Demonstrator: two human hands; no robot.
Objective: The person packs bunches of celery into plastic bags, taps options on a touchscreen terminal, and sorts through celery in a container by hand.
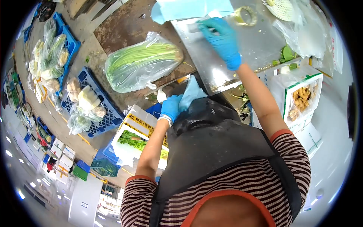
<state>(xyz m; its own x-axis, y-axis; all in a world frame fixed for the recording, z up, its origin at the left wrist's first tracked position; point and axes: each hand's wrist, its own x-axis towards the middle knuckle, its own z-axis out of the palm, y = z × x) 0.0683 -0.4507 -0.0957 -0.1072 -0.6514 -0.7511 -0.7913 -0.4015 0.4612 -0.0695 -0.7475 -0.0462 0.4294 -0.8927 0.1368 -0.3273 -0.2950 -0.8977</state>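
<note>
My left hand (172,108), in a blue glove, is closed around a crumpled light blue sheet (193,92) beside the front of the black apron (219,143). Over the metal table (261,45), my gloved right hand (223,41) has its fingers bent toward the thumb. Its fingertips are slightly smeared, and a small pale piece at them is too unclear to name. Just beyond this hand lies a larger light blue sheet (196,9), with a tape roll (245,16) to its right. A clear bag of long green stalks (143,62) lies left of both hands.
At right stands a white box of ginger (301,99). A white foam box with leafy greens (132,139) is close to my left forearm. Blue crates (109,109) with bagged vegetables are on the left floor. Clear plastic bags (308,30) cover the table's far right.
</note>
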